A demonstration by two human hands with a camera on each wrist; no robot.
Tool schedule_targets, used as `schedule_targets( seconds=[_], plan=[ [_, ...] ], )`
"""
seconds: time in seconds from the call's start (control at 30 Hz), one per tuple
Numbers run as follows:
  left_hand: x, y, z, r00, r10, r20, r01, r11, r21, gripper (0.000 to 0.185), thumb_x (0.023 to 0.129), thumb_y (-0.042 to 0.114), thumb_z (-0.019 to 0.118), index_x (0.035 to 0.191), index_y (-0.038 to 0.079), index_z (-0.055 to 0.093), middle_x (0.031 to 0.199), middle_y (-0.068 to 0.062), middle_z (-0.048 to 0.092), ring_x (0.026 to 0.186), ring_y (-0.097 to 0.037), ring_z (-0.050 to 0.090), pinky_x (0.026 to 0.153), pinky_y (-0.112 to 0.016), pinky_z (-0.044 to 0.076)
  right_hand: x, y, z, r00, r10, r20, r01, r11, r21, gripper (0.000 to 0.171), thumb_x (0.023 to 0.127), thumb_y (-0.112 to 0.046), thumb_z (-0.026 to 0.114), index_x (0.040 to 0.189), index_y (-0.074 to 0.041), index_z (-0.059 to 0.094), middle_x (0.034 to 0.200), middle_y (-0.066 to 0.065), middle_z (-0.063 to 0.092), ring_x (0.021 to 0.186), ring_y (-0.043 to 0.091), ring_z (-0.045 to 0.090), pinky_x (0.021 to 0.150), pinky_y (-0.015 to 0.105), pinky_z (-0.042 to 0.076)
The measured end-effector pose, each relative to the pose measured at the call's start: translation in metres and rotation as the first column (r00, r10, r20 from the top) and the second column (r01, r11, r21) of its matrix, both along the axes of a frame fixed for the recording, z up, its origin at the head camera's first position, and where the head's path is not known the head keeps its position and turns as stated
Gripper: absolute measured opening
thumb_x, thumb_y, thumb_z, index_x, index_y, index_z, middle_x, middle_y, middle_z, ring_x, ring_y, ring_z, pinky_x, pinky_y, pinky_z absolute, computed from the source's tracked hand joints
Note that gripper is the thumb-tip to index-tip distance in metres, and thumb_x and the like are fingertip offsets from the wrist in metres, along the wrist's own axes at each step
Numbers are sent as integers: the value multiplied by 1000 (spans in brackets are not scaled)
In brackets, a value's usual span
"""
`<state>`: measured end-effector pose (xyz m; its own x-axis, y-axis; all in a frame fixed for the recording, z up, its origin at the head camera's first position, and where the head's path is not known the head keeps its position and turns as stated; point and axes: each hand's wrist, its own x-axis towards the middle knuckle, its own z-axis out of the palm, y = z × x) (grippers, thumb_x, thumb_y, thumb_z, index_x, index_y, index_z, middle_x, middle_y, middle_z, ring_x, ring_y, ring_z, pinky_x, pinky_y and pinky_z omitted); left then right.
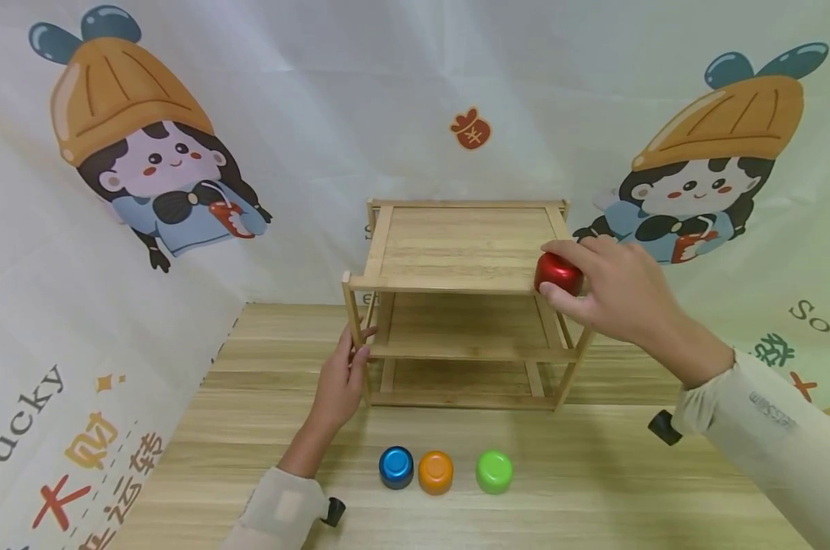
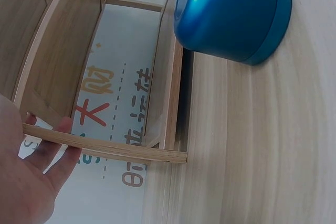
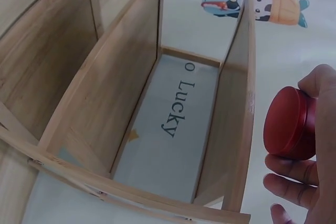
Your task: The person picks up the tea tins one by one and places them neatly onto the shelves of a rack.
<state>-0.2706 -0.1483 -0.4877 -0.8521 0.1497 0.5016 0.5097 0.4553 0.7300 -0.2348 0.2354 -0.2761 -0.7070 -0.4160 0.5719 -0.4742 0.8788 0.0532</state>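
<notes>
My right hand (image 1: 621,286) grips a small red metallic jar (image 1: 558,273) between thumb and fingers, at the front right corner of the three-tier wooden shelf (image 1: 466,248). In the right wrist view a gap separates the red jar (image 3: 286,121) from the top board. Fingers of my left hand (image 1: 340,382) wrap the shelf's front left post, as the left wrist view confirms with the post (image 2: 105,142) lying across them. In front of the shelf, a blue jar (image 1: 396,467), an orange jar (image 1: 436,472) and a green jar (image 1: 494,471) stand in a row.
The shelf stands on a wood-grain surface (image 1: 621,473). Behind it and to the sides hangs a pale printed cloth (image 1: 360,92) with cartoon figures and lettering. Small black pieces (image 1: 665,428) stick out at both sleeve cuffs.
</notes>
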Motion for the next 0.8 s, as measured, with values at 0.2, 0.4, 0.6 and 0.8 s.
schedule_targets(
  seconds=[0.2, 0.4, 0.6, 0.8],
  plan=[
    [0, 0, -1, 1000, -17, -22, 17, 1000, 19, 50, 112, 17, 40, 161, 23, 30, 144, -12, 61, 96, -35, 74, 78, -43, 60, -13, 2, 1, 998, -37, 41, 37, 999, -17, 47, 90, -43, 65, 127, -15, 67, 102, 15, 74, 86, 33, 66, 65, 49, 53],
    [1, 1, 0, 1000, -13, -22, 13, 1000, 13, 51, 112, 17, 40, 161, 24, 30, 144, -12, 61, 98, -32, 74, 80, -45, 61, -22, 7, -1, 994, -74, 82, 76, 997, -15, 47, 92, -44, 63, 129, -15, 65, 103, 16, 74, 88, 34, 66, 68, 52, 53],
    [2, 0, 1, 1000, 1, -4, -1, 1000, -3, 50, 112, 19, 39, 161, 27, 28, 146, -9, 61, 97, -29, 74, 79, -43, 60, -27, 9, -5, 985, -113, 127, 116, 993, -16, 49, 94, -46, 62, 132, -16, 63, 108, 16, 73, 95, 36, 65, 75, 56, 52],
    [1, 1, 2, 1000, 2, 5, -2, 1000, -6, 50, 112, 21, 38, 161, 26, 29, 146, -9, 61, 97, -29, 74, 80, -43, 60, -32, 8, -8, 986, -116, 115, 117, 993, 2, 50, 94, -48, 60, 133, -16, 62, 107, 15, 73, 94, 36, 65, 74, 56, 51]
  ],
)
